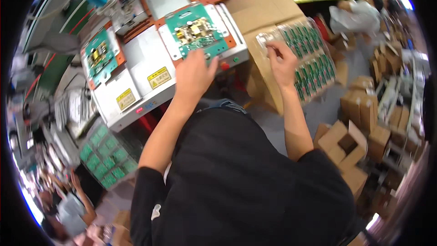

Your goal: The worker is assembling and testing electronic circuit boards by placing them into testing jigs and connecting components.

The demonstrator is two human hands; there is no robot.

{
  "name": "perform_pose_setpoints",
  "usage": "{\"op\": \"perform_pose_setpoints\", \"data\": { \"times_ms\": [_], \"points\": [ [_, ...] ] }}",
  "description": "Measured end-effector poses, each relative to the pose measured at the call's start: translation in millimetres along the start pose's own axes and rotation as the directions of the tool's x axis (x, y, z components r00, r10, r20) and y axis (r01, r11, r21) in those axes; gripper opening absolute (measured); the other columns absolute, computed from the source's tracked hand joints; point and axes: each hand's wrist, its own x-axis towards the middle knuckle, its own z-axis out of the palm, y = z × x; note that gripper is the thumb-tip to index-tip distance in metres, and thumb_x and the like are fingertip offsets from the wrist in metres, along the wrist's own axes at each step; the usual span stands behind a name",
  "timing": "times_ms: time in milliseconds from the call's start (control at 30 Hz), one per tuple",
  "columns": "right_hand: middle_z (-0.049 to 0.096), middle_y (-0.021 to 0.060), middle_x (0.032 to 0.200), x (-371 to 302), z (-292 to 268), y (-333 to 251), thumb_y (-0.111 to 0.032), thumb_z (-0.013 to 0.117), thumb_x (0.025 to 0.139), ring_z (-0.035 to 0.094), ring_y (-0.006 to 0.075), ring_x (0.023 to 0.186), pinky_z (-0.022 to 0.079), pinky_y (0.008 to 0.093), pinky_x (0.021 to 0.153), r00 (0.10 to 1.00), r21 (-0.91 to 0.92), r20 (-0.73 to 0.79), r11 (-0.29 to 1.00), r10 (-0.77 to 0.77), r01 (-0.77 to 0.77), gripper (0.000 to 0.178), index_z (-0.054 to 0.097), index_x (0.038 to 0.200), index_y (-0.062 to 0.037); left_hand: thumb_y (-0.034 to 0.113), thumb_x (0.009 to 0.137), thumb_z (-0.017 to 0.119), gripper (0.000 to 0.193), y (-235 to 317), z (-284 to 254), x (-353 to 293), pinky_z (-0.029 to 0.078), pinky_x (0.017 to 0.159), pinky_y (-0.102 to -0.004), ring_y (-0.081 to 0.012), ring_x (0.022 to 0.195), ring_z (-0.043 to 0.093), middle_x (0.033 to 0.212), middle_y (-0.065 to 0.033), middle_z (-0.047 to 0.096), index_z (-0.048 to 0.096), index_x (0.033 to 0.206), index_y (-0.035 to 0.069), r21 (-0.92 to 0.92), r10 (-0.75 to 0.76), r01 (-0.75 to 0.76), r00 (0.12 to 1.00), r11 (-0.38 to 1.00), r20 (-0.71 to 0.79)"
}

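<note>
Left hand [195, 74] flat under circuit board [196, 31] | right hand [282, 64] grip seemingly pinching tray [314, 59]

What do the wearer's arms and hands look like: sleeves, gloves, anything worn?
Both hands are bare: no gloves on the left hand or the right hand. No watch or band shows on either wrist. Forearms are uncovered up to the short sleeves of a black shirt, which end about the elbows. Rings cannot be told at this blur.

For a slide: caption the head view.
Left hand on green circuit board; right hand reaches into tray of boards.
</note>
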Motion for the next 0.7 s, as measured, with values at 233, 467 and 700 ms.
{"op": "perform_pose_setpoints", "data": {
  "times_ms": [233, 467, 700],
  "points": [
    [0.069, 0.0059, 0.103, 13.8, -25.0, 89.0, -0.002, 0.059, 0.097, 0.062, 0.0106, 0.085, 0.052, 0.024, 0.074, 0.989, 0.113, 0.137, 0.991, 0.053, -0.068, 0.016, 0.068, 0.109, 0.0008, 0.02, 0.083, 0.06, 0.015, 9.9, 62.9, 35.4, 0.051, 0.051, -0.0457, -0.0324, 0.058, 0.067, 0.063, -0.0147, 0.065, 0.063, 0.078, 0.006, 0.087, -0.071, 0.065, 0.995, 0.994, 0.07],
    [0.066, 0.0058, 0.094, 51.3, -4.8, 94.2, 0.0, 0.06, 0.095, 0.06, 0.0111, 0.078, 0.049, 0.0234, 0.069, 0.922, 0.115, 0.378, 0.992, -0.085, 0.045, 0.011, 0.067, 0.102, 0.0017, 0.017, 0.09, 0.06, 0.02, 9.5, 76.9, 32.4, 0.05, 0.051, -0.0447, -0.0357, 0.061, 0.065, 0.065, -0.0145, 0.064, 0.047, 0.099, 0.005, -0.031, -0.097, 0.099, 0.994, 0.995, 0.053],
    [0.066, 0.0087, 0.092, 78.7, 0.3, 80.1, 0.002, 0.061, 0.092, 0.061, 0.0152, 0.077, 0.05, 0.0264, 0.072, 0.898, 0.094, 0.353, 0.965, -0.262, 0.244, 0.01, 0.067, 0.1, 0.0021, 0.017, 0.087, 0.063, 0.028, 29.2, 74.9, 25.7, 0.053, 0.058, -0.0399, -0.0303, 0.077, 0.068, 0.091, -0.0095, 0.066, 0.052, 0.111, 0.008, -0.101, -0.113, 0.098, 0.982, 0.99, -0.155]
  ]
}}
